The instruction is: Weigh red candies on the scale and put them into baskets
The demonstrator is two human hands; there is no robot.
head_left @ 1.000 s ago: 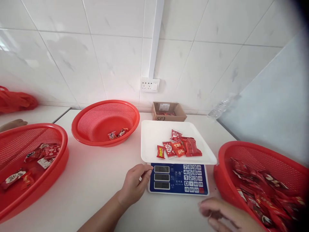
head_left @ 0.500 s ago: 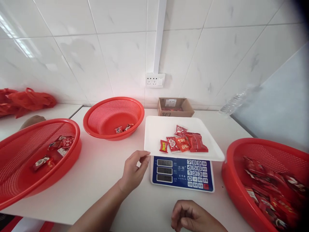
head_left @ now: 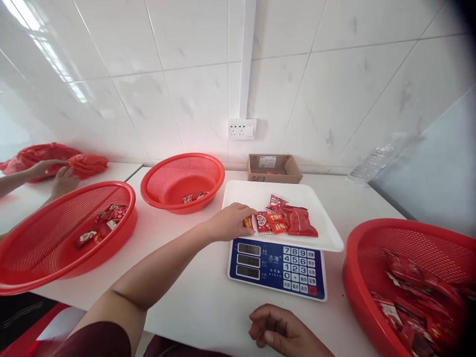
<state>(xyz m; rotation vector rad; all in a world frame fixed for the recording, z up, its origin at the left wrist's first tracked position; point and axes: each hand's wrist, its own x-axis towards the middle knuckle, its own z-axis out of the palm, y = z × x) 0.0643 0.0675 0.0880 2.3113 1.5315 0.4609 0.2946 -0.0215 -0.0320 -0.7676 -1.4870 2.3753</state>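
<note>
My left hand (head_left: 235,222) reaches over the white weighing pan (head_left: 238,193), thumb and fingers closed around a small red candy packet (head_left: 248,225) with yellow lettering at the pan's left side. Beside it on the pan lie a red "520" packet (head_left: 263,222), an orange-red packet (head_left: 277,222), a pinkish-red packet (head_left: 275,202) and a larger red packet (head_left: 298,221). Below the pan is the scale's blue keypad panel (head_left: 275,267) with its displays. My right hand (head_left: 284,328) rests near the table's front, fingers loosely curled, with nothing visible in them.
Red plastic baskets holding wrapped candies stand at the right (head_left: 357,267), left (head_left: 111,258) and back left (head_left: 156,198). Behind the pan is a cardboard box (head_left: 256,177). Another person's hands (head_left: 55,173) touch red bags (head_left: 87,164) at far left.
My left hand has moved from the pan's front left edge onto the small packet and closed around it. The view has shifted slightly, and another person's hands now show at far left.
</note>
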